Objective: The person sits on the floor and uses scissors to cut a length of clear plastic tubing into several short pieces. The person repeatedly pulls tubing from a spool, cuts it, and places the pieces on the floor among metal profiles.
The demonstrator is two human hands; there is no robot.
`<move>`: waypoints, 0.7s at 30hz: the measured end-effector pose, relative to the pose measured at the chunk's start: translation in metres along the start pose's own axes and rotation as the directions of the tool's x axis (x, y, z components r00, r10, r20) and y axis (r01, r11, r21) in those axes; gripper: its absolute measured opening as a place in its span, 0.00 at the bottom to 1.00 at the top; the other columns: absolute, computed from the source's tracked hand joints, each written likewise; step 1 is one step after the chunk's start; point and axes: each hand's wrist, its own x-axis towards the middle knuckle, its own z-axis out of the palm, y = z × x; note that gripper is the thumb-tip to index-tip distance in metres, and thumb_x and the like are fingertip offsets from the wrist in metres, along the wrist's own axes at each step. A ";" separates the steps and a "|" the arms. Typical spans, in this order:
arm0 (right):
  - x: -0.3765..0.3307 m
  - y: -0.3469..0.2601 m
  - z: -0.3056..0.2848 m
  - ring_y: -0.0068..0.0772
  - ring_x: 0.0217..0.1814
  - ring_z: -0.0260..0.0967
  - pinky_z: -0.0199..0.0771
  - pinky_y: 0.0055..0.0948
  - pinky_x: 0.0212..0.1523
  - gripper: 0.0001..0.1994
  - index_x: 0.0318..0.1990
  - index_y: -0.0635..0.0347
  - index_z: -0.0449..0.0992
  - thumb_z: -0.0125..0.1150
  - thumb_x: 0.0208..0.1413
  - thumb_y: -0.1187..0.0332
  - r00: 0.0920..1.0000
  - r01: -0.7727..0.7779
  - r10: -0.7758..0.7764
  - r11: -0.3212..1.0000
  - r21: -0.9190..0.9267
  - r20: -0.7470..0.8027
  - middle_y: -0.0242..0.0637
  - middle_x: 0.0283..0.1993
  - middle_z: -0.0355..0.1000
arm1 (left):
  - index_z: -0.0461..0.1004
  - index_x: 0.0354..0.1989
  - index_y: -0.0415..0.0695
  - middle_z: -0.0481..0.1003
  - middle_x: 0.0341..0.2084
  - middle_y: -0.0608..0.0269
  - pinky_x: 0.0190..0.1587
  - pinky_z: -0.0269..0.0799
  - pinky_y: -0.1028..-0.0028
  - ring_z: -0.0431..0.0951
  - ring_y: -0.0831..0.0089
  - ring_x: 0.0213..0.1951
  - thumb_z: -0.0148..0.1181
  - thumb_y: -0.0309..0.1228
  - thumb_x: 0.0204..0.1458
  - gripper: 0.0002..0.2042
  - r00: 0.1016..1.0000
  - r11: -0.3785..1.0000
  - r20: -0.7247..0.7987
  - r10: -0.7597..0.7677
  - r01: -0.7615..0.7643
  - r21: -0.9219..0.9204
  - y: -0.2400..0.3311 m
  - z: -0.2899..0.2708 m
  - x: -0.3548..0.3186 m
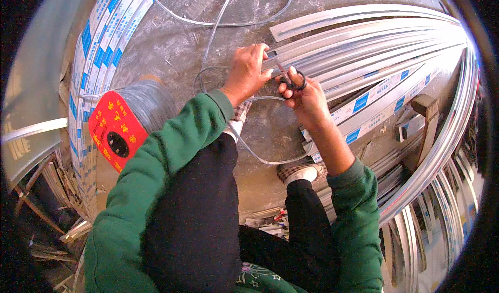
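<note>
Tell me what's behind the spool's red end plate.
Behind the red end plate, grey strand is wound in many turns. The green sleeve covers part of it; the core beneath can't be seen.

Red spool end (115, 124) blazing at left, blue-and-white strips (104, 49) far left, black-handled scissors (285, 78), green sleeves (161, 160) near, checked shoes (286, 172)!

Free to pass over the floor (171, 49) beyond the left hand (247, 69); blocked leftward by the spool (132, 117), rightward by strips (364, 46), crossed by cord (213, 28).

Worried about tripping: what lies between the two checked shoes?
Floor and a curve of thin grey strip, as the head view shows.
</note>
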 end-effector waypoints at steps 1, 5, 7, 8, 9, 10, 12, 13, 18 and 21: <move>-0.002 0.005 0.007 0.15 0.23 0.67 0.63 0.15 0.20 0.20 0.41 0.65 0.77 0.57 0.63 0.52 0.999 0.033 -0.033 0.999 0.032 -0.020 0.30 0.27 0.74 | 0.68 0.45 0.46 0.74 0.34 0.63 0.50 0.65 0.62 0.76 0.61 0.41 0.69 0.27 0.37 0.24 1.000 1.000 0.003 0.001 -0.001 0.014 -0.001 -0.003 0.001; -0.010 0.006 0.012 0.15 0.23 0.67 0.63 0.16 0.20 0.20 0.40 0.64 0.76 0.56 0.63 0.51 0.991 0.111 -0.116 0.991 -0.076 -0.067 0.30 0.26 0.74 | 0.70 0.41 0.46 0.75 0.32 0.64 0.48 0.66 0.62 0.76 0.61 0.40 0.69 0.28 0.37 0.21 0.999 0.999 0.007 0.031 -0.031 0.012 0.003 -0.001 0.005; -0.013 0.009 0.017 0.16 0.23 0.67 0.64 0.17 0.21 0.18 0.40 0.62 0.76 0.55 0.64 0.53 0.989 0.112 -0.119 0.990 -0.088 -0.084 0.31 0.26 0.74 | 0.72 0.39 0.47 0.75 0.33 0.64 0.49 0.65 0.61 0.76 0.61 0.40 0.69 0.29 0.37 0.19 0.999 0.999 0.037 0.023 -0.024 0.027 0.003 -0.005 0.004; -0.012 0.013 0.021 0.16 0.23 0.67 0.64 0.17 0.22 0.18 0.40 0.62 0.76 0.55 0.64 0.53 0.985 0.123 -0.132 0.989 -0.085 -0.110 0.31 0.26 0.74 | 0.72 0.38 0.47 0.75 0.33 0.64 0.49 0.65 0.61 0.76 0.61 0.40 0.69 0.30 0.37 0.17 0.998 0.999 0.060 0.012 -0.014 0.032 0.003 -0.005 0.005; -0.010 0.017 0.026 0.16 0.23 0.67 0.64 0.17 0.22 0.17 0.40 0.61 0.76 0.55 0.65 0.53 0.980 0.138 -0.149 0.987 -0.082 -0.134 0.31 0.26 0.74 | 0.73 0.38 0.47 0.76 0.33 0.64 0.50 0.65 0.60 0.76 0.61 0.40 0.69 0.30 0.37 0.17 0.999 0.999 0.045 0.027 -0.029 0.036 0.003 -0.006 0.006; -0.009 0.020 0.030 0.16 0.23 0.66 0.63 0.18 0.22 0.16 0.39 0.59 0.76 0.54 0.65 0.54 0.981 0.133 -0.142 0.988 -0.073 -0.129 0.30 0.26 0.73 | 0.74 0.37 0.48 0.76 0.33 0.64 0.50 0.64 0.60 0.76 0.61 0.40 0.69 0.31 0.37 0.16 0.999 0.999 0.045 0.027 -0.029 0.045 0.003 -0.007 0.006; -0.006 0.016 0.028 0.16 0.22 0.65 0.61 0.18 0.21 0.17 0.38 0.60 0.77 0.55 0.65 0.54 0.986 0.137 -0.137 0.991 -0.005 -0.097 0.29 0.26 0.73 | 0.75 0.36 0.49 0.76 0.33 0.64 0.52 0.62 0.59 0.76 0.61 0.41 0.70 0.31 0.37 0.15 0.999 0.999 0.029 0.017 -0.019 0.047 0.004 -0.009 0.007; -0.006 0.013 0.025 0.16 0.22 0.65 0.60 0.18 0.21 0.17 0.38 0.60 0.77 0.55 0.64 0.54 0.986 0.150 -0.149 0.988 0.015 -0.071 0.29 0.25 0.72 | 0.75 0.36 0.49 0.76 0.33 0.64 0.52 0.62 0.59 0.76 0.61 0.41 0.70 0.32 0.37 0.15 0.999 0.998 0.025 0.022 -0.024 0.061 0.005 -0.010 0.008; 0.006 -0.018 -0.003 0.20 0.22 0.67 0.64 0.20 0.20 0.21 0.37 0.64 0.75 0.57 0.62 0.50 0.913 0.301 -0.279 0.953 0.029 -0.299 0.33 0.25 0.73 | 0.76 0.37 0.49 0.76 0.34 0.64 0.53 0.61 0.59 0.75 0.61 0.42 0.70 0.32 0.39 0.15 0.999 0.995 0.030 0.039 -0.042 0.086 0.008 -0.010 0.010; 0.009 -0.022 -0.008 0.19 0.22 0.66 0.64 0.19 0.21 0.21 0.36 0.65 0.75 0.59 0.61 0.51 0.912 0.309 -0.277 0.949 0.061 -0.302 0.33 0.25 0.73 | 0.77 0.38 0.49 0.77 0.35 0.64 0.53 0.62 0.60 0.76 0.61 0.43 0.70 0.33 0.40 0.15 0.998 0.993 0.045 0.040 -0.045 0.106 0.010 -0.014 0.012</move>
